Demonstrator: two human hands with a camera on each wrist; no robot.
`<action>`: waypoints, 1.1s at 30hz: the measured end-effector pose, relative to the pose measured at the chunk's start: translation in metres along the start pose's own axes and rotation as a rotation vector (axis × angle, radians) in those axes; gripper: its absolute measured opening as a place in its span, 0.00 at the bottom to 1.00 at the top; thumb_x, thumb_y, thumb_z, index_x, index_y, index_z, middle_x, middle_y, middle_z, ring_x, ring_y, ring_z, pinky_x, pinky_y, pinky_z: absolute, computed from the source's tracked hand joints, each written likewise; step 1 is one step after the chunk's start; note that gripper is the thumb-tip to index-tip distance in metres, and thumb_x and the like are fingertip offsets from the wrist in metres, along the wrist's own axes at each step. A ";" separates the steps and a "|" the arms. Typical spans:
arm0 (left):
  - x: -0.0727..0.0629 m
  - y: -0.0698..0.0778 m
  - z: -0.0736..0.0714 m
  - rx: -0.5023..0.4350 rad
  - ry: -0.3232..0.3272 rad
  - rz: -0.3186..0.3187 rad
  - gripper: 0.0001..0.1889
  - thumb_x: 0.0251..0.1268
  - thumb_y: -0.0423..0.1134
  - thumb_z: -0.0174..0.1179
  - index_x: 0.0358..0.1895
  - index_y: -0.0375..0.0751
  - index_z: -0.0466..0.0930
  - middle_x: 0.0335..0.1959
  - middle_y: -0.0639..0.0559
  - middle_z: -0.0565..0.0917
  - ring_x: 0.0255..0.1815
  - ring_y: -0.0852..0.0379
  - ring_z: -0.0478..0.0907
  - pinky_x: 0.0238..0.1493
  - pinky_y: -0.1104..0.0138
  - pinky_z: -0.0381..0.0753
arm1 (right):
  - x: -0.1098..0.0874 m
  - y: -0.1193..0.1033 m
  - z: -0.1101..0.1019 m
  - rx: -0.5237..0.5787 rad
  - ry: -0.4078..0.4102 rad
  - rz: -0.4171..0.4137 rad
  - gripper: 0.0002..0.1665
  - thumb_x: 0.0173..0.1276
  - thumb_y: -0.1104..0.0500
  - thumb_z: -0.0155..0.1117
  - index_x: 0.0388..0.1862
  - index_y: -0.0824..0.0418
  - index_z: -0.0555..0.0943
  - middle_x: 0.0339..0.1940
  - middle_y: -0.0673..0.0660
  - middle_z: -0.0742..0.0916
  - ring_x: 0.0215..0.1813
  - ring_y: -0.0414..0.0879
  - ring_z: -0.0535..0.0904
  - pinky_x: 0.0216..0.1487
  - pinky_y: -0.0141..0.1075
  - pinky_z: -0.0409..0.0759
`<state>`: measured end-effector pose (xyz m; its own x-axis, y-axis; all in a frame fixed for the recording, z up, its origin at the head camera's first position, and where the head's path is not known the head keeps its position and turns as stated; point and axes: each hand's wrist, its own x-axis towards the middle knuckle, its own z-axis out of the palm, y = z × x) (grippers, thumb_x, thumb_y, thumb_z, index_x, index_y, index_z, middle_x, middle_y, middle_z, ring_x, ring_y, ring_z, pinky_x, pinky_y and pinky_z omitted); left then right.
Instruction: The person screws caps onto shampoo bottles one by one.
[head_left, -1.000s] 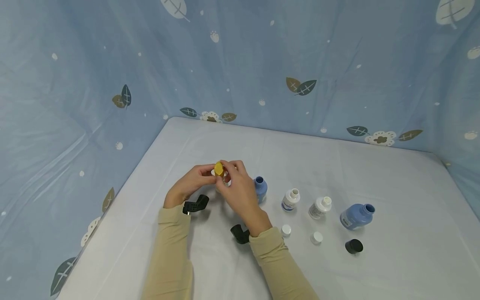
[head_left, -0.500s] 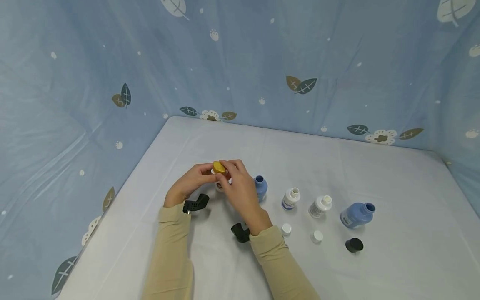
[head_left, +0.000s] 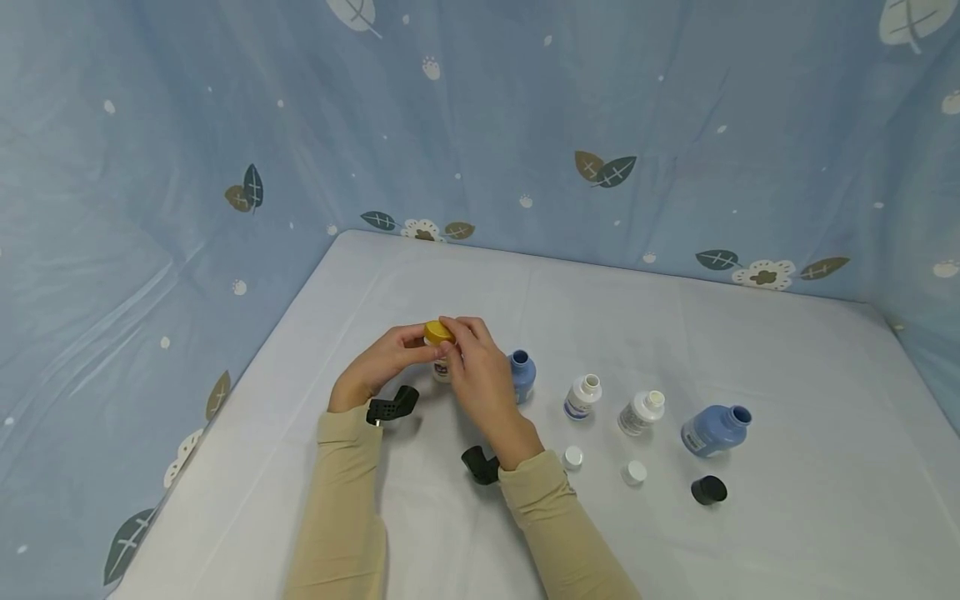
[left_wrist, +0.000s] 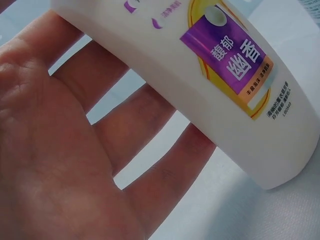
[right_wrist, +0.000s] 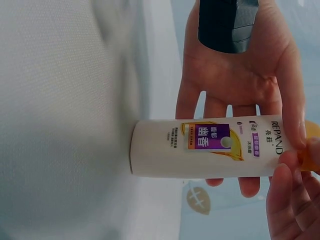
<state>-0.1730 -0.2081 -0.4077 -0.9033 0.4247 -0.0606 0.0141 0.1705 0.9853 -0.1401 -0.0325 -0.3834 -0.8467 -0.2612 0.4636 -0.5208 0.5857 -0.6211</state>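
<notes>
A white body wash bottle (right_wrist: pixel 165 150) with a purple and gold label stands upright, its base at the table. The left hand (head_left: pixel 386 362) grips it near the top, the thumb across the front and the fingers (left_wrist: pixel 165 165) behind. At the bottle's mouth, the right hand (head_left: pixel 480 383) pinches a yellow cap (head_left: pixel 437 332) between thumb and fingers. The right wrist view has that cap at the right edge, partly covered by the fingers (right_wrist: pixel 285 195). Much of the bottle is hidden by the hands in the head view.
Right of the hands stand an uncapped blue bottle (head_left: pixel 522 377), two open white bottles (head_left: pixel 582 398) (head_left: pixel 640 414) and another blue bottle (head_left: pixel 712 431). Two white caps (head_left: pixel 573 457) (head_left: pixel 633 473) and a black cap (head_left: pixel 708 490) lie nearer the front of the white table (head_left: pixel 660 325).
The yellow cap has turned and tilted in the right fingers, from narrow and upright to a flatter oval. More of the white bottle shows below it. Both hands stay nearly in place.
</notes>
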 end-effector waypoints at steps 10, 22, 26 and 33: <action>-0.001 0.004 0.001 -0.007 0.000 -0.013 0.21 0.60 0.39 0.57 0.58 0.40 0.70 0.55 0.46 0.74 0.55 0.50 0.68 0.58 0.51 0.59 | 0.001 -0.001 -0.002 0.028 0.030 0.024 0.18 0.63 0.55 0.58 0.51 0.59 0.76 0.44 0.51 0.75 0.33 0.41 0.74 0.30 0.26 0.72; 0.000 0.001 0.001 0.011 0.013 -0.001 0.24 0.55 0.44 0.61 0.56 0.44 0.72 0.51 0.49 0.76 0.46 0.49 0.73 0.53 0.55 0.64 | 0.001 0.000 -0.002 0.040 0.019 0.066 0.18 0.64 0.60 0.51 0.53 0.56 0.75 0.43 0.49 0.75 0.35 0.37 0.72 0.30 0.26 0.72; 0.000 0.002 0.001 0.006 0.012 -0.005 0.22 0.58 0.40 0.59 0.58 0.44 0.71 0.53 0.49 0.75 0.48 0.50 0.72 0.54 0.55 0.64 | 0.000 -0.001 -0.002 0.044 0.005 0.067 0.20 0.63 0.59 0.52 0.55 0.56 0.74 0.46 0.50 0.75 0.33 0.37 0.72 0.30 0.26 0.72; -0.007 0.019 0.005 -0.008 -0.001 -0.001 0.23 0.60 0.32 0.55 0.60 0.36 0.67 0.58 0.44 0.71 0.53 0.49 0.70 0.57 0.52 0.61 | 0.001 0.000 -0.003 0.051 -0.008 0.029 0.23 0.63 0.56 0.56 0.58 0.58 0.72 0.53 0.52 0.74 0.33 0.39 0.73 0.31 0.27 0.73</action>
<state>-0.1643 -0.2029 -0.3890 -0.9028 0.4255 -0.0622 0.0093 0.1640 0.9864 -0.1406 -0.0302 -0.3806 -0.8623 -0.2505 0.4401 -0.5006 0.5533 -0.6658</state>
